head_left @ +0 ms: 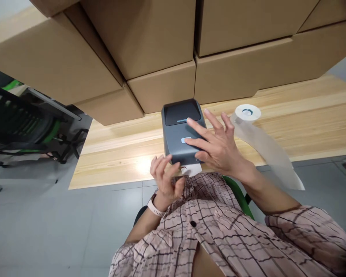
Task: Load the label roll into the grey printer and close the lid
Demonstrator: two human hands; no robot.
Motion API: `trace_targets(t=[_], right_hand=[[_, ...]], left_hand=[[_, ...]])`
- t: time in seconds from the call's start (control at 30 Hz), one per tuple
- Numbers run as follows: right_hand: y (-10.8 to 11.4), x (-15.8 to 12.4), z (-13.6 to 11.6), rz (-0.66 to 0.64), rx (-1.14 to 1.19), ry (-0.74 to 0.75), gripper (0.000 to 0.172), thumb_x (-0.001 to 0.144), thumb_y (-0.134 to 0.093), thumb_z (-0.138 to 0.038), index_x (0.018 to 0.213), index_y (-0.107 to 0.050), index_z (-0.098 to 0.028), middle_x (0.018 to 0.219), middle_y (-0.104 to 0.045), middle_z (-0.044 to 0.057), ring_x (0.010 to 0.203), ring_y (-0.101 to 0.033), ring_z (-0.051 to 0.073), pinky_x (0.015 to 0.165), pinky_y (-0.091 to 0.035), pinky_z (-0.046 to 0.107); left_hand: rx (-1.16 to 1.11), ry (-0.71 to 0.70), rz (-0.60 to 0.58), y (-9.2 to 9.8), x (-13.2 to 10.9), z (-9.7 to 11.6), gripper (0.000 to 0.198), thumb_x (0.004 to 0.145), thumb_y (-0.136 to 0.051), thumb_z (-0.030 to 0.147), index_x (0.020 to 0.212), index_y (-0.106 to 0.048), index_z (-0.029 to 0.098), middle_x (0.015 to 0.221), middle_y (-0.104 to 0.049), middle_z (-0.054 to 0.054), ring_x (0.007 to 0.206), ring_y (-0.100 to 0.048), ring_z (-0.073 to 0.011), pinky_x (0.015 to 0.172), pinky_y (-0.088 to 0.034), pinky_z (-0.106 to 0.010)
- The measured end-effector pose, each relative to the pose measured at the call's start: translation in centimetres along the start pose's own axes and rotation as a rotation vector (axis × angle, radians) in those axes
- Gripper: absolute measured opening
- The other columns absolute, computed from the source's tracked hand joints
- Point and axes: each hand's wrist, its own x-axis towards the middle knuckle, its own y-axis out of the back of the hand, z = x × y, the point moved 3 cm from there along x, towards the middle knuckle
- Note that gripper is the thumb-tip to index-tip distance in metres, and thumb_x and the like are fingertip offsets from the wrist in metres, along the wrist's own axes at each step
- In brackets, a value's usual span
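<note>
A dark grey label printer stands on the wooden table in front of me. My right hand lies over its top with fingers spread. One fingertip touches the light blue button, and another reaches the dark window. From the printer's front edge sticks out a piece of white label paper. Beside that paper is my left hand, palm turned up, fingers loosely bent and apart, with nothing seen in it. A pale watch strap circles my left wrist.
Right of the printer sits a roll of white labels. Its loose strip trails past the table's front edge. Stacked cardboard boxes line the back. A black and green chair is at the left.
</note>
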Motion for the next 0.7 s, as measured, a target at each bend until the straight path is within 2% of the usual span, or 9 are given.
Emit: trace_targets(t=[0.1,0.2,0.27,0.33,0.43,0.5,0.57,0.63,0.7], right_hand=[[-0.3,0.6,-0.1,-0.069,0.010,0.025,0.045,0.107,-0.047,-0.065,0.117,-0.076,-0.032,0.158,-0.063,0.001,0.165,-0.034,0.037,0.134,-0.009,0.073],[-0.6,-0.2,0.4,-0.042,0.069,-0.019,0.039,0.109,-0.048,-0.058,0.119,-0.075,-0.032,0.161,-0.061,0.002,0.165,-0.035,0.035,0.133,-0.014,0.074],[-0.6,-1.4,1.1,0.047,0.163,-0.109,0.042,0.110,-0.045,-0.059,0.133,-0.070,-0.035,0.172,-0.048,0.002,0.166,-0.031,0.034,0.133,-0.019,0.073],[-0.7,-2.8,1.9,0.149,0.294,-0.221,0.053,0.109,-0.041,-0.065,0.152,-0.057,-0.040,0.179,-0.034,0.001,0.168,-0.027,0.033,0.134,-0.022,0.070],[-1.1,-3.4,2.7,0.215,0.460,-0.305,0.070,0.106,-0.035,-0.073,0.169,-0.032,-0.043,0.182,-0.027,0.000,0.169,-0.025,0.031,0.137,-0.023,0.064],[-1.3,-2.3,2.9,0.216,0.488,-0.269,0.080,0.104,-0.030,-0.079,0.173,-0.018,-0.042,0.183,-0.021,0.000,0.170,-0.020,0.031,0.138,-0.023,0.062],[-1.0,-0.2,3.1,0.217,0.443,-0.214,0.086,0.102,-0.024,-0.082,0.175,-0.006,-0.040,0.185,-0.013,0.001,0.171,-0.014,0.030,0.139,-0.022,0.059],[-0.5,2.5,3.5,0.232,0.375,-0.183,0.087,0.102,-0.020,-0.083,0.174,-0.001,-0.038,0.185,-0.009,0.001,0.172,-0.010,0.028,0.141,-0.019,0.055],[0.1,5.5,4.2,0.259,0.320,-0.171,0.086,0.103,-0.019,-0.081,0.174,0.003,-0.038,0.185,-0.010,0.001,0.172,-0.011,0.026,0.141,-0.017,0.053]], left_hand=[[-0.036,0.136,0.130,0.6,1.9,-1.2,0.046,0.107,-0.048,0.030,0.152,-0.057,0.032,0.150,-0.062,-0.007,0.143,-0.052,-0.0273,0.124,-0.038,-0.051],[-0.104,0.326,0.153,0.5,3.5,-2.5,0.039,0.110,-0.047,0.032,0.145,-0.063,0.030,0.147,-0.065,-0.007,0.143,-0.055,-0.0260,0.125,-0.040,-0.051],[-0.195,0.456,0.103,0.2,4.1,-2.9,0.040,0.111,-0.047,0.037,0.146,-0.063,0.028,0.151,-0.064,-0.007,0.146,-0.055,-0.0249,0.127,-0.041,-0.049],[-0.290,0.553,0.061,0.0,4.5,-3.3,0.042,0.110,-0.048,0.041,0.148,-0.063,0.029,0.154,-0.063,-0.007,0.149,-0.054,-0.0240,0.128,-0.041,-0.047],[-0.402,0.616,0.103,-0.3,5.8,-4.5,0.040,0.109,-0.051,0.046,0.141,-0.068,0.029,0.150,-0.067,-0.006,0.146,-0.058,-0.0232,0.126,-0.044,-0.045],[-0.449,0.640,0.160,-0.8,7.1,-6.3,0.036,0.107,-0.055,0.047,0.133,-0.071,0.028,0.143,-0.071,-0.006,0.141,-0.062,-0.0230,0.123,-0.047,-0.044],[-0.473,0.682,0.156,-1.8,8.3,-8.6,0.033,0.102,-0.063,0.048,0.127,-0.072,0.028,0.138,-0.073,-0.006,0.136,-0.065,-0.0231,0.122,-0.048,-0.043],[-0.539,0.757,0.049,-3.3,9.0,-10.8,0.038,0.094,-0.072,0.049,0.125,-0.072,0.027,0.138,-0.073,-0.008,0.137,-0.064,-0.0262,0.123,-0.046,-0.046],[-0.633,0.824,-0.092,-4.8,9.1,-12.2,0.054,0.085,-0.080,0.051,0.133,-0.069,0.027,0.149,-0.068,-0.010,0.146,-0.057,-0.0311,0.127,-0.042,-0.051]])
